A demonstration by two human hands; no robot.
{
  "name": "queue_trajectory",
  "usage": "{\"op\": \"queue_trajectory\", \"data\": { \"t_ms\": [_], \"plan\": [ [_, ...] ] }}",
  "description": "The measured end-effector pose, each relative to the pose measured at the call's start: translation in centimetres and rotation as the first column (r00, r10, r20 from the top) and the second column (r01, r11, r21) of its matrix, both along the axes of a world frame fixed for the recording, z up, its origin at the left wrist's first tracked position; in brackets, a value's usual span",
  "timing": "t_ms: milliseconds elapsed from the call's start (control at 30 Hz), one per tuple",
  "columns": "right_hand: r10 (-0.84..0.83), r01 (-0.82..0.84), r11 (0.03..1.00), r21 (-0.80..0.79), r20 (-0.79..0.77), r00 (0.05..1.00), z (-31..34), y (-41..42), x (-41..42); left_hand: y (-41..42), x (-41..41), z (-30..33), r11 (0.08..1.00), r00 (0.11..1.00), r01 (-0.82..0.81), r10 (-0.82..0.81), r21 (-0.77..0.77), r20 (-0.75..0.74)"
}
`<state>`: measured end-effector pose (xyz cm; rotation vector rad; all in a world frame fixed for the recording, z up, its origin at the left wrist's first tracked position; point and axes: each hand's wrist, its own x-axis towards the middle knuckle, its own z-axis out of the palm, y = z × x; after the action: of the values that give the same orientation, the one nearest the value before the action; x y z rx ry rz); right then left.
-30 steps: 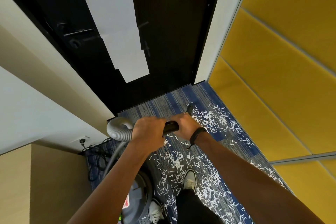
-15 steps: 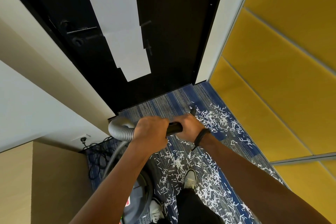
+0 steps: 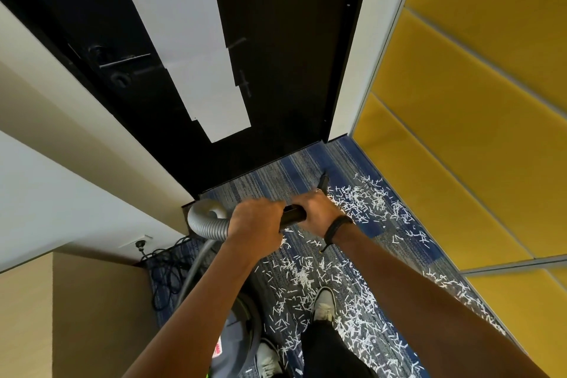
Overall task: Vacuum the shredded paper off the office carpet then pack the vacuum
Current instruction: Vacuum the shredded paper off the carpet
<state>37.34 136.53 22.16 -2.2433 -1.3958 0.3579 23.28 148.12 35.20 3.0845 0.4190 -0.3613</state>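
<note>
White shredded paper (image 3: 365,199) lies scattered over the blue striped carpet (image 3: 276,175), thick to the right of my hands and around my feet. Both hands grip the black vacuum wand (image 3: 293,215): my left hand (image 3: 256,224) at its rear end where the grey ribbed hose (image 3: 205,221) joins, my right hand (image 3: 319,212) further forward. The wand's nozzle tip (image 3: 322,181) pokes out past my right hand, at the edge of the paper. The grey vacuum canister (image 3: 233,344) sits low by my left foot, partly hidden by my arm.
A black door (image 3: 276,55) with white sheets taped on it closes the far end. Yellow padded wall panels (image 3: 460,132) line the right side. A tangle of black cable (image 3: 165,270) runs from a wall socket at the left. My shoes (image 3: 323,304) stand among the shreds.
The wand and both hands have shifted slightly forward and to the right along the carpet; the grips are the same.
</note>
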Motion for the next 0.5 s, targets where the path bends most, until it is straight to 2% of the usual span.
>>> {"op": "queue_trajectory", "data": {
  "t_ms": [500],
  "plan": [
    [0.046, -0.045, 0.999, 0.030, -0.034, 0.998, 1.4, 0.3, -5.4, 1.0, -5.7, 2.0, 0.999, 1.000, 0.002, -0.001, -0.041, 0.015]
  ]
}}
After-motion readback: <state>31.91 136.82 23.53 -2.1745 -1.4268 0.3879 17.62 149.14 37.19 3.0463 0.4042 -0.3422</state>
